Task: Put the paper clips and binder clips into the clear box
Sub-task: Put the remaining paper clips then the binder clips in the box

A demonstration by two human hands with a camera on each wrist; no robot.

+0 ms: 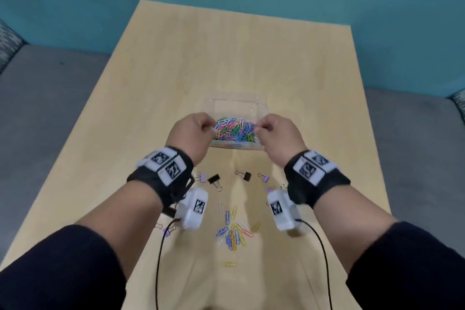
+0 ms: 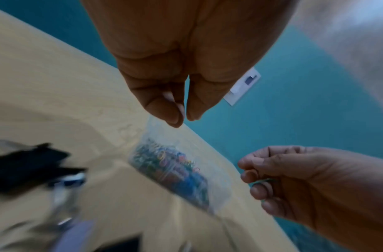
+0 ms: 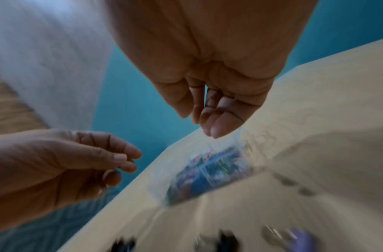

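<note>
A clear box (image 1: 234, 101) sits mid-table, its near half full of coloured paper clips (image 1: 234, 129). My left hand (image 1: 211, 128) hovers over the box's near-left corner, fingertips pinched together (image 2: 184, 117). My right hand (image 1: 259, 127) hovers over the near-right corner, also pinched (image 3: 205, 126). Each seems to pinch a small paper clip, though blur hides most of it. Closer to me lies a loose pile of paper clips (image 1: 234, 233), with a lone yellow clip (image 1: 229, 264) nearer still. Between pile and box lie black binder clips (image 1: 215, 180) and purple binder clips (image 1: 264, 178).
The light wooden table (image 1: 176, 70) stretches bare beyond the box to a teal wall. Grey upholstered seating (image 1: 50, 108) flanks it on both sides. One more purple binder clip (image 1: 166, 231) lies under my left forearm. Black cables hang from both wrist cameras.
</note>
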